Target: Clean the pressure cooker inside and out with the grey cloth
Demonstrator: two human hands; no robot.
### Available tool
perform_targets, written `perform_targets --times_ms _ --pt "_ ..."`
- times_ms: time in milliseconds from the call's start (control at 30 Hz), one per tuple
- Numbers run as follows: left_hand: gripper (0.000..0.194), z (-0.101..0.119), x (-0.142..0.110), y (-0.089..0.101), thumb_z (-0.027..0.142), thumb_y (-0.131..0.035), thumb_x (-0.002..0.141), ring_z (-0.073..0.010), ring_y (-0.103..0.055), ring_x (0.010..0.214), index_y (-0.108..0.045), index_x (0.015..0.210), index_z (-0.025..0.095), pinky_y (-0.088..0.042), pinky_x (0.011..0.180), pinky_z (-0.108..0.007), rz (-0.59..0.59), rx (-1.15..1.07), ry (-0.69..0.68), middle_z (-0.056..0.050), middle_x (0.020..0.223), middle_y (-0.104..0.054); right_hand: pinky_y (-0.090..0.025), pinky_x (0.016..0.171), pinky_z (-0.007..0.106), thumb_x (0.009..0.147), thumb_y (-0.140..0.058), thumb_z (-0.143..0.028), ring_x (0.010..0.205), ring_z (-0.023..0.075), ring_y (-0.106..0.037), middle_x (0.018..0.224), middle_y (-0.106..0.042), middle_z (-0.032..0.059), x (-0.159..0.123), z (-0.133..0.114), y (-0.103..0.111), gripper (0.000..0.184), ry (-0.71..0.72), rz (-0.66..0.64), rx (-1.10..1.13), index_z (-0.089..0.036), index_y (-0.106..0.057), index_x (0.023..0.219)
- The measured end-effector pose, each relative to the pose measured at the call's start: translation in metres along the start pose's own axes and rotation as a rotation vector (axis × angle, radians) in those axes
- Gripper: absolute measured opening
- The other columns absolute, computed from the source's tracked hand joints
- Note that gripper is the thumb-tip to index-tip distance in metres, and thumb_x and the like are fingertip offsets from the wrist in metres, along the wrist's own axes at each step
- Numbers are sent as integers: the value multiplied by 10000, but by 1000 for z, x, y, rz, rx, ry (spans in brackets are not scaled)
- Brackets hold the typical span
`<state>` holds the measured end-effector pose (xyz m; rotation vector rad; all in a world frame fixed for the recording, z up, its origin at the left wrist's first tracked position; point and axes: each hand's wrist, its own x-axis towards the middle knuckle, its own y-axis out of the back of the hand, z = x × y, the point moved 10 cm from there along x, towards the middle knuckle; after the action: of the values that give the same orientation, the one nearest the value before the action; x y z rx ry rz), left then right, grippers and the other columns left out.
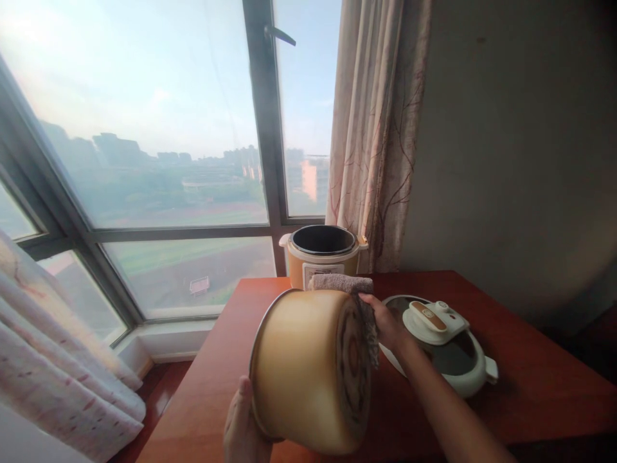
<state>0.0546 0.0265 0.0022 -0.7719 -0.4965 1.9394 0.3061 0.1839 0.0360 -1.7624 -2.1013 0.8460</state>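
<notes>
A gold-coloured inner pot (299,366) is tipped on its side above the table, its stained round base turned to the right. My left hand (245,424) grips the pot's rim at the lower left, thumb outside and the other fingers mostly hidden. At the pot's base, my right hand (380,321) is closed on a greyish-pink cloth (342,283), which lies against the pot's upper edge and base. Behind the pot stands the pressure cooker body (296,267), its dark inside showing from above. The white cooker lid (465,382) rests to the right of my right forearm.
The red-brown wooden table (202,386) carries the cooker body and lid. Large windows (168,128) stand behind and to the left. A patterned curtain (376,128) hangs behind the cooker, another curtain (58,373) at the lower left. A grey wall (506,161) is at right.
</notes>
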Motion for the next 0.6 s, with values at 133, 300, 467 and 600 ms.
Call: perform_targets --times_ms 133,300,467,600 --pt "554 -7 7 8 586 -871 555 -382 -731 984 -788 923 180 -625 707 -410 20 -38 89 -104 898 -803 -597 784 353 829 -620 -366 837 254 -762 739 -779 57 -6 41 16 236 -113 9 162 -161 -738 825" --pt "500 -19 7 1 591 -634 829 -351 -682 1145 -762 1144 225 -576 919 -438 34 -142 153 -105 991 -800 -567 899 434 806 -630 -420 989 285 -739 879 -799 73 -17 80 21 313 -87 87 359 -158 -757 920" --pt "507 -19 6 -11 499 -418 966 -282 -714 1095 -701 1273 212 -532 997 -379 70 -246 83 -94 981 -802 -546 945 450 814 -587 -490 1115 291 -695 1008 -792 90 -28 92 1 400 56 100 444 -174 -760 988" --pt "508 -12 3 -20 429 -360 1010 -248 -743 1013 -621 1378 195 -511 1026 -368 143 -298 16 -82 1041 -794 -568 917 407 762 -668 -531 1099 279 -702 982 -796 69 -45 104 3 397 148 238 478 -190 -753 948"
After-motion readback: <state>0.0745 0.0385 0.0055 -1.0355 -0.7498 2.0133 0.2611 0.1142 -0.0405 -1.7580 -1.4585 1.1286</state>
